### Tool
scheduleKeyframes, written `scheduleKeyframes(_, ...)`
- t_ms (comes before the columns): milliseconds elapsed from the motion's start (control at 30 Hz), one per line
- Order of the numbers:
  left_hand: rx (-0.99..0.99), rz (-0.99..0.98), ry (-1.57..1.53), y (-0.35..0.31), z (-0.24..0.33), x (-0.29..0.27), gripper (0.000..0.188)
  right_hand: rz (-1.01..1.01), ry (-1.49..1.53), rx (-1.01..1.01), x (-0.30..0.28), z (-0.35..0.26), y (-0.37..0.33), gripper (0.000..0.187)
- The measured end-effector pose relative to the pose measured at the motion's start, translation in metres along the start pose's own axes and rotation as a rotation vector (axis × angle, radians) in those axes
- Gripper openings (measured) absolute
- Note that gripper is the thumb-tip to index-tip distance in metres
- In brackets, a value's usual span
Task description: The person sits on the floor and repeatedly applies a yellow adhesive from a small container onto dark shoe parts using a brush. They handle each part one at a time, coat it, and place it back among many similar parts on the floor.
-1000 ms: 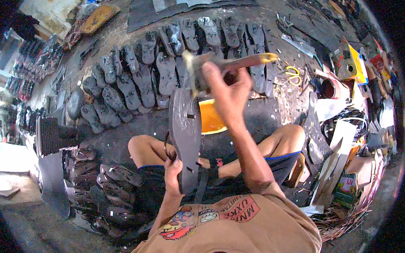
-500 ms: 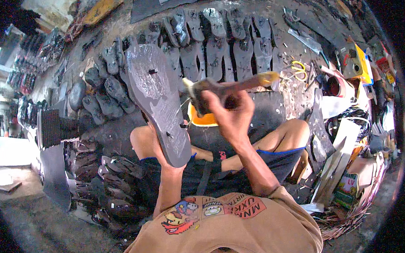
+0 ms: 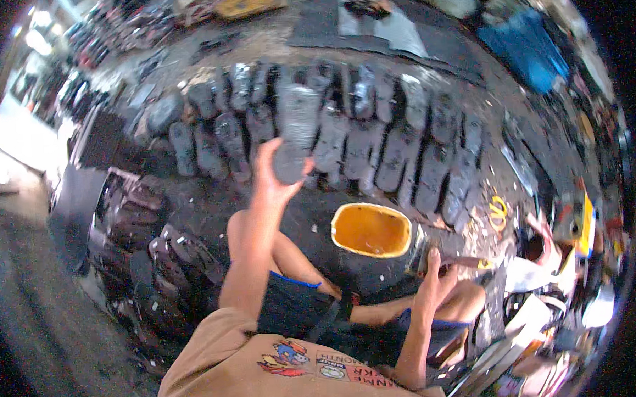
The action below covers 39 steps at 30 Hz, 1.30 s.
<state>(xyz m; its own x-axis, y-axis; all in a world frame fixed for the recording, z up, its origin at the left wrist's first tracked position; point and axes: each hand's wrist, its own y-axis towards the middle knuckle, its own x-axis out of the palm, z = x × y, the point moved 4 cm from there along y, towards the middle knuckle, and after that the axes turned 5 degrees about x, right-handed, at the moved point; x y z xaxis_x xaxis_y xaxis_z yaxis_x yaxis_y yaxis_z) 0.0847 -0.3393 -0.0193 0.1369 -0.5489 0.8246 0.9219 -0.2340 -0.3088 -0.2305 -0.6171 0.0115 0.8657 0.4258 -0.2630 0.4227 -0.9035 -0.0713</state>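
Observation:
My left hand (image 3: 283,173) reaches forward, closed round the heel end of a dark grey sandal sole (image 3: 298,125). The sole's upper face has a wet sheen, and it is held over the rows of other soles (image 3: 362,150) on the ground. My right hand (image 3: 436,282), low on the right, is wrapped round a brush with a dark, smeared head and a long handle (image 3: 470,261). Motion blurs the brush, so its bristles do not show well. Between my hands stands a white-rimmed tub (image 3: 369,254) with amber liquid inside.
Yellow-handled scissors (image 3: 498,213) lie right of the soles. Dark sandal pieces (image 3: 182,254) are heaped to my left. Beyond the rows are a dark sheet (image 3: 318,32) and a blue bag (image 3: 528,51). A yellow box (image 3: 585,226) and mixed scraps crowd the right side.
My left hand has carried the sole away from my lap to above the rows. My right hand has lowered the brush to the right, beside the tub. The view has shifted.

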Motion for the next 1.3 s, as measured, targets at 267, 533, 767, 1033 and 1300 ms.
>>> scheduleKeyframes(267, 0.741, 0.334, 1.519, 0.013, 0.041, -0.039, 0.032, 0.131, -0.174, 0.151, -0.011, 0.004, -0.005, 0.062)
scheduleKeyframes(533, 0.418, 1.038, 2.116, -0.04, 0.401, -0.367, 0.026, -0.107, -0.814, -0.154, 0.053, -0.07, 0.003, 0.028)
scheduleKeyframes(767, 0.411, 1.057, 1.764, -0.032, 0.412, -0.413, 0.037, -0.314, -0.679, -0.539, 0.087, -0.013, 0.001, 0.021)
scheduleKeyframes(1033, 0.81, 0.938, 1.193, -0.164, 0.305, -0.277, 0.057, 0.042, -0.317, -0.2, 0.014, -0.02, 0.025, 0.027)
scheduleKeyframes(1300, 0.097, 0.133, 1.513, -0.259, 0.078, -0.118, 0.032, -0.216, -0.484, -0.089, 0.009, -0.006, 0.023, 0.027)
